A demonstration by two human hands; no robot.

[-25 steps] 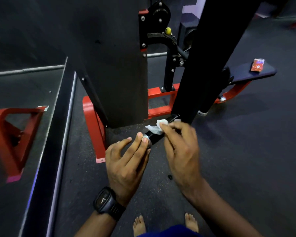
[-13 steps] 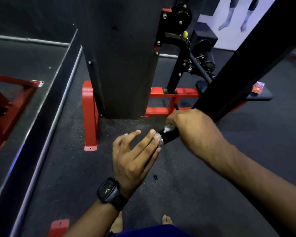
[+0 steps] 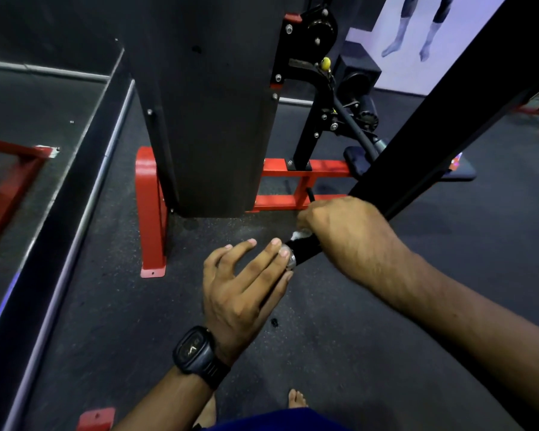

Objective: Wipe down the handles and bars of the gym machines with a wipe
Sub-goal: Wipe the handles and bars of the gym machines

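A black bar handle with a silver end cap slants down from the upper right toward the middle of the view. My right hand is curled round the handle with a white wipe bunched under its fingers; only a small bit of wipe shows. My left hand, a black watch on its wrist, has straight fingers, and their tips touch the silver end cap.
The machine's black weight-stack cover stands just ahead on a red base frame. A padded seat lies behind the bar. A mirror wall runs along the left. My bare feet stand on dark rubber floor.
My right hand has turned over the handle and closed round it, hiding most of the wipe. The view has swung left and upward. My left fingertips stay on the end cap.
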